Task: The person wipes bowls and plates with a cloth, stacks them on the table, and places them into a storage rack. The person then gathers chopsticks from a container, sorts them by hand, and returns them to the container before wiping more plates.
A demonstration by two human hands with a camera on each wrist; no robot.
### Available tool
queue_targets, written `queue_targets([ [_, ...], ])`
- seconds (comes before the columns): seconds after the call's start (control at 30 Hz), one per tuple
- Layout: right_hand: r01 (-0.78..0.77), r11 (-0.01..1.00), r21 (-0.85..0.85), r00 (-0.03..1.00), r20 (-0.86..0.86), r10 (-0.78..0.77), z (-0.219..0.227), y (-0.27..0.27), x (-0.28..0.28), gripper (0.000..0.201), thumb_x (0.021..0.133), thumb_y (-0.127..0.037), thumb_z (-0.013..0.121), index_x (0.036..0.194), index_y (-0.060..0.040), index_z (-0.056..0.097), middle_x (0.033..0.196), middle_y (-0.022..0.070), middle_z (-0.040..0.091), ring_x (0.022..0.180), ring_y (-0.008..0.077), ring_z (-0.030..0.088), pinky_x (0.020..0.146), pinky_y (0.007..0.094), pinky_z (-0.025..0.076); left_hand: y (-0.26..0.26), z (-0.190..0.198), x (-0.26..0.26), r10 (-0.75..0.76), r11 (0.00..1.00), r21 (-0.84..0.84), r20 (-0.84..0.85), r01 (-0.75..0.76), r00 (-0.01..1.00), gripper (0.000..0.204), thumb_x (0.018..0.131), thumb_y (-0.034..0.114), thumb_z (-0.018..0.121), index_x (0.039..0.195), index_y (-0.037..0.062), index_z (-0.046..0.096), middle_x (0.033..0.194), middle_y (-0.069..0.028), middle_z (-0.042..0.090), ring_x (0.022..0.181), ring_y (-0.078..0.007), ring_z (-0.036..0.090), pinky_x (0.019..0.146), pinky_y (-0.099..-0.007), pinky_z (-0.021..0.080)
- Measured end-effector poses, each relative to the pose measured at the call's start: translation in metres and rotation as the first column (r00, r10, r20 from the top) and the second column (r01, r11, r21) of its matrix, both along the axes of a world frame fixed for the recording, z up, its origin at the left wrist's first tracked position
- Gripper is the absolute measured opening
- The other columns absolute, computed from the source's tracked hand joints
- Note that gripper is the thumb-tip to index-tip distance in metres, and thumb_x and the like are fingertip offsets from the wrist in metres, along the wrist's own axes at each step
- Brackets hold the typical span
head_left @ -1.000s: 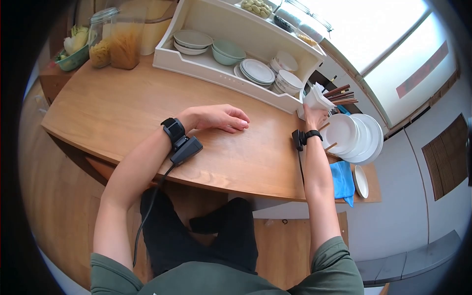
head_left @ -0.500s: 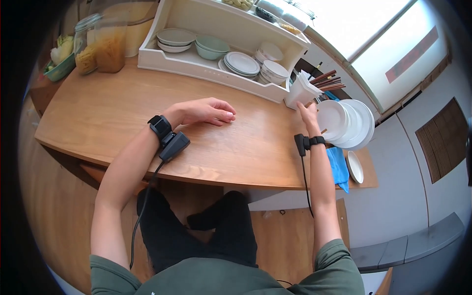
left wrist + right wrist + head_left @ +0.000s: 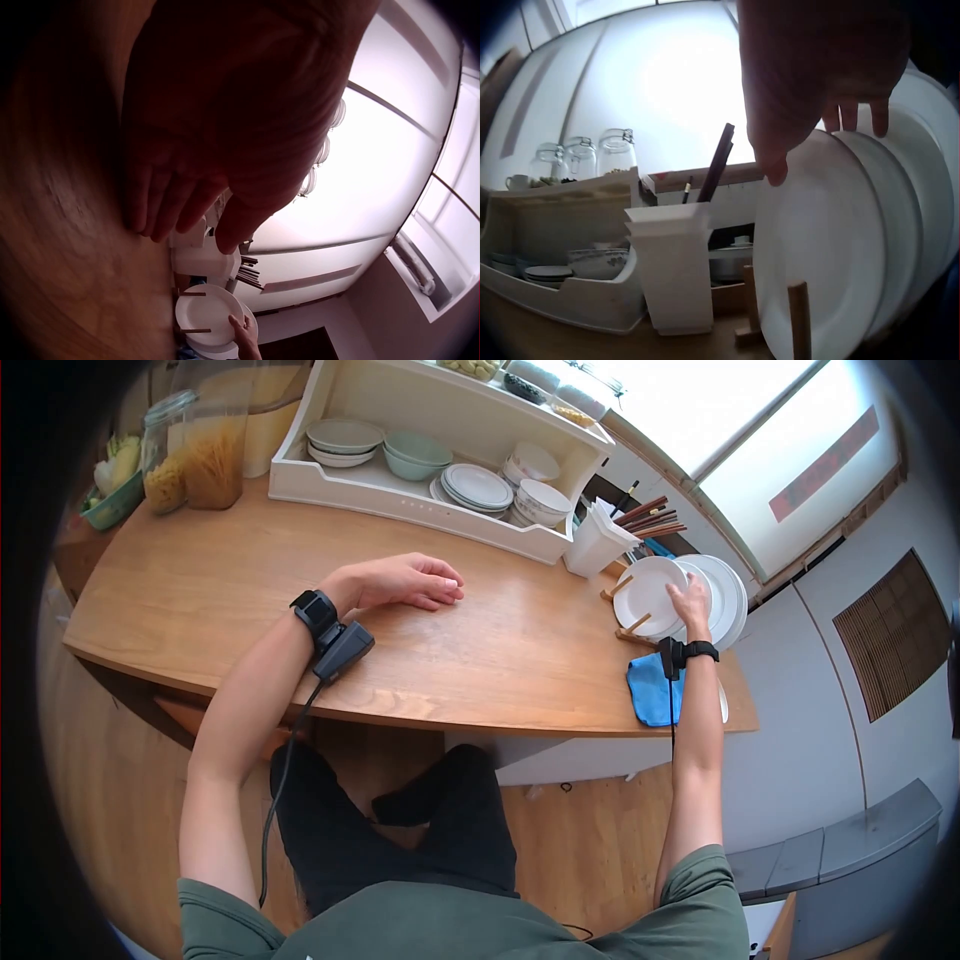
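My right hand [image 3: 690,605] is at the rim of the front white plate [image 3: 640,595], which stands on edge in a wooden rack [image 3: 630,632]. In the right wrist view the thumb [image 3: 776,171] overlaps the front plate's face, while straight fingers [image 3: 880,120] point down over the plates [image 3: 922,180] behind it, a wide gap between. Palm down near the middle of the wooden table [image 3: 300,630], my left hand [image 3: 405,580] rests with loosely bent fingers and nothing in it. A white holder [image 3: 598,540] with dark chopsticks [image 3: 650,515] stands just beyond the rack.
A white shelf [image 3: 400,510] along the back carries stacked bowls [image 3: 415,455] and small plates [image 3: 475,487]. A blue cloth [image 3: 650,692] lies by the right forearm, near the front edge. Pasta containers [image 3: 213,460] stand at the back left.
My right hand has left the white chopstick holder and moved right and toward me to the racked plates. The left hand stays on the table; the whole view has shifted slightly.
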State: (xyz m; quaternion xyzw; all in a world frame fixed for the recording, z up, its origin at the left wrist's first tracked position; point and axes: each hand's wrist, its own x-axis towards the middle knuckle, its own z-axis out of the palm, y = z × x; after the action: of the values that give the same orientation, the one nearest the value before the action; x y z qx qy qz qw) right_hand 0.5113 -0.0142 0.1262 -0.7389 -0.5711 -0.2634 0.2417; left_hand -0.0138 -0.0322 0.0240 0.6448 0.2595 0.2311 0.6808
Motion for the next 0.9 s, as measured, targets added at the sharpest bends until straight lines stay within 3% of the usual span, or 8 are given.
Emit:
queue_targets([
  [0.07, -0.07, 0.995, -0.064, 0.992, -0.108, 0.063, -0.013, -0.004, 0.002, 0.06, 0.077, -0.03, 0.068, 0.125, 0.0002, 0.05, 0.124, 0.024, 0.052, 0.118, 0.0374, 0.049, 0.099, 0.0432, 0.04, -0.001, 0.001, -0.001, 0.004, 1.0, 0.007, -0.006, -0.004, 1.0, 0.043, 0.094, 0.025, 0.056, 0.128, -0.0004, 0.046, 0.123, -0.0109, 0.055, 0.111, -0.015, 0.054, 0.094, -0.0262, 0.047],
  [0.1, 0.0, 0.997, -0.074, 0.997, -0.083, -0.006, -0.015, 0.0, 0.004, 0.057, 0.077, -0.03, 0.068, 0.121, 0.0012, 0.053, 0.118, 0.0242, 0.056, 0.113, 0.0376, 0.053, 0.097, 0.0426, 0.042, -0.001, 0.001, -0.001, -0.009, 1.0, 0.011, -0.002, 0.009, 1.0, 0.041, 0.095, 0.025, 0.054, 0.127, 0.0003, 0.046, 0.124, -0.0104, 0.054, 0.113, -0.0153, 0.053, 0.095, -0.0272, 0.046],
  [0.23, 0.005, 0.998, -0.062, 0.995, -0.1, -0.011, -0.013, -0.004, 0.0, 0.05, 0.077, -0.033, 0.068, 0.112, 0.0028, 0.06, 0.108, 0.0255, 0.062, 0.105, 0.0386, 0.058, 0.093, 0.0422, 0.045, 0.001, -0.003, -0.001, -0.01, 1.0, -0.001, 0.019, 0.01, 1.0, 0.037, 0.096, 0.024, 0.052, 0.126, 0.0014, 0.048, 0.123, -0.0097, 0.055, 0.114, -0.0158, 0.053, 0.095, -0.0281, 0.046],
  [0.3, 0.084, 0.984, -0.159, 0.99, -0.1, -0.1, -0.008, -0.008, -0.003, 0.049, 0.079, -0.038, 0.066, 0.103, 0.0044, 0.066, 0.099, 0.0269, 0.064, 0.097, 0.0398, 0.062, 0.088, 0.0426, 0.047, 0.001, -0.002, -0.001, -0.002, 1.0, -0.007, 0.012, 0.002, 1.0, 0.036, 0.096, 0.024, 0.052, 0.125, 0.0014, 0.048, 0.122, -0.0097, 0.055, 0.113, -0.0159, 0.054, 0.094, -0.028, 0.047],
  [0.4, 0.074, 0.982, -0.176, 0.984, -0.145, -0.1, -0.006, -0.009, -0.005, 0.051, 0.081, -0.042, 0.063, 0.1, 0.0055, 0.067, 0.099, 0.0282, 0.064, 0.097, 0.0408, 0.062, 0.088, 0.0433, 0.047, -0.001, 0.0, 0.0, 0.014, 1.0, -0.013, 0.01, -0.014, 1.0, 0.035, 0.096, 0.023, 0.052, 0.123, 0.0014, 0.048, 0.121, -0.0097, 0.056, 0.112, -0.0159, 0.055, 0.093, -0.0277, 0.048],
  [0.9, 0.092, 0.995, -0.046, 0.98, -0.175, -0.099, -0.007, -0.01, -0.003, 0.048, 0.082, -0.04, 0.062, 0.097, 0.0054, 0.067, 0.098, 0.0292, 0.064, 0.095, 0.0413, 0.062, 0.086, 0.0454, 0.047, 0.003, -0.004, -0.003, 0.004, 1.0, -0.027, 0.041, -0.002, 0.999, 0.038, 0.098, 0.023, 0.046, 0.127, -0.0017, 0.043, 0.124, -0.0146, 0.053, 0.112, -0.02, 0.055, 0.093, -0.0293, 0.049],
])
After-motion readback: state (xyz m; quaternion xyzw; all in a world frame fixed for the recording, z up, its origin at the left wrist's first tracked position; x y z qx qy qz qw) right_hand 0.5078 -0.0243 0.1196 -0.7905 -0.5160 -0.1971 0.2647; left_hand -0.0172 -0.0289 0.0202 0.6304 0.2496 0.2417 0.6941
